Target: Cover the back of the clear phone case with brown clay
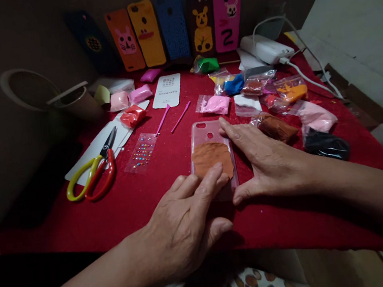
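A clear phone case (pixel 200 135) lies on the red cloth in front of me, its camera cutout at the far end. Flattened orange-brown clay (pixel 210 155) covers its middle in an uneven patch. My left hand (pixel 183 216) is over the near part of the case, fingers stretched out and the fingertips on the clay; its thumb stands apart. Along the case's right side, my right hand (pixel 263 162) grips it, with the fingers by the far corner and the thumb by the near one. The case's near left part is hidden under my left hand.
Scissors (pixel 104 165) and a sheet of coloured gems (pixel 141 153) lie left. Two pink tools (pixel 180 117) are beyond the case. Bagged clay, including a brown bag (pixel 276 126), lies right. Decorated cases (pixel 146 33) stand behind, near a white power bank (pixel 265 49) with a cable.
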The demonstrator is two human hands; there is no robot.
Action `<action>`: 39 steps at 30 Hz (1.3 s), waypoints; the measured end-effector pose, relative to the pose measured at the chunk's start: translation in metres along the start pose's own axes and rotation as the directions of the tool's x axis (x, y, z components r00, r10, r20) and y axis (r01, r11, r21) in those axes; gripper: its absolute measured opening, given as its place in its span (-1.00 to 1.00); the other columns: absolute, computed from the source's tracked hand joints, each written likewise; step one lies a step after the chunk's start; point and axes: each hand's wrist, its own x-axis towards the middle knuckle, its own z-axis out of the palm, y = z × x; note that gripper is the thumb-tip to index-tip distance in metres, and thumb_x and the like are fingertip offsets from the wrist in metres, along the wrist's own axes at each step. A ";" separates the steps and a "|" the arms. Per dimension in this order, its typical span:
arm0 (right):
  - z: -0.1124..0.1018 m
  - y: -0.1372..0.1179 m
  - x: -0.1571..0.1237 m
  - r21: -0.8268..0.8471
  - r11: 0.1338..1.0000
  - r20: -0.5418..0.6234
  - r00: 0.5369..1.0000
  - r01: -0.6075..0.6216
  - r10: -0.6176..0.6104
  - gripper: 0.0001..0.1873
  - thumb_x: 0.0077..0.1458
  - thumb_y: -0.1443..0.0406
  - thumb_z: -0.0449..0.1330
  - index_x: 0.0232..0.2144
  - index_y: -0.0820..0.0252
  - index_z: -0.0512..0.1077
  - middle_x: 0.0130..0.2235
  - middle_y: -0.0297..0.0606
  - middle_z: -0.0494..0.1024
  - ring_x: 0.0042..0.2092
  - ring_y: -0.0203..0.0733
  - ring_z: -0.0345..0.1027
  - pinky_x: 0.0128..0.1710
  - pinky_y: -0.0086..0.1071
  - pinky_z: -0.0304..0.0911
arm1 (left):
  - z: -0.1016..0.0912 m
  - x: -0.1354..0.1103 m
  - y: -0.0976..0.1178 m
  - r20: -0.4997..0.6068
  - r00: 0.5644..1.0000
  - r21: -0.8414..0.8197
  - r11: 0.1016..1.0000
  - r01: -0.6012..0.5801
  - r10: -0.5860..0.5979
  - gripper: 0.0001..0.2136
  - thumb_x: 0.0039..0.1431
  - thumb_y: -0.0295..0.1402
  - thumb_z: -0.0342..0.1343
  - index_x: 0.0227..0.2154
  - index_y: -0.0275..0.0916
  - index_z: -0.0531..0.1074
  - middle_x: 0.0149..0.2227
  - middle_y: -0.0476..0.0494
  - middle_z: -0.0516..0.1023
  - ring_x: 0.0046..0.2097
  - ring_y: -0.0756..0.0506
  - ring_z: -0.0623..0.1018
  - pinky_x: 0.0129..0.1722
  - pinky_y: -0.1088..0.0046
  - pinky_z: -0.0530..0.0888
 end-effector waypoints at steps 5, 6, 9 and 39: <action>0.000 0.001 0.000 0.014 1.000 0.002 1.000 0.017 -0.017 0.43 -0.25 -0.19 0.34 0.37 0.24 -0.41 0.29 0.17 0.09 0.30 0.25 -0.05 0.19 0.15 0.08 | -0.003 0.002 0.000 0.042 0.999 -0.003 1.000 -0.020 0.020 -0.46 0.39 -0.24 -0.19 0.31 -0.32 -0.20 0.10 -0.28 0.46 -0.11 -0.20 0.38 -0.09 0.15 0.36; 0.000 0.001 0.000 0.014 1.000 0.003 1.000 0.018 -0.018 0.43 -0.25 -0.18 0.35 0.37 0.24 -0.41 0.29 0.17 0.08 0.31 0.26 -0.06 0.19 0.15 0.08 | -0.003 0.001 0.000 0.046 0.999 -0.021 1.000 -0.018 0.019 -0.46 0.39 -0.24 -0.19 0.32 -0.30 -0.21 0.13 -0.27 0.44 -0.07 -0.21 0.38 -0.06 0.14 0.35; 0.000 0.000 0.000 0.013 1.000 0.008 1.000 0.014 -0.014 0.44 -0.26 -0.18 0.36 0.37 0.24 -0.41 0.29 0.18 0.08 0.30 0.26 -0.05 0.19 0.14 0.08 | -0.004 0.000 -0.002 0.056 0.998 -0.071 0.997 0.002 0.002 -0.42 0.39 -0.25 -0.17 0.34 -0.27 -0.27 0.19 -0.21 0.39 0.07 -0.21 0.34 0.07 0.11 0.27; -0.002 -0.001 0.000 0.023 0.999 0.000 1.000 0.026 -0.026 0.41 -0.23 -0.12 0.38 0.37 0.17 -0.41 0.26 0.14 0.14 0.26 0.26 0.02 0.17 0.19 0.09 | 0.005 0.014 0.004 0.090 0.996 0.098 0.995 -0.015 0.006 -0.31 0.36 -0.10 -0.23 0.34 -0.33 -0.43 0.03 -0.38 0.48 -0.09 -0.26 0.39 -0.10 0.06 0.39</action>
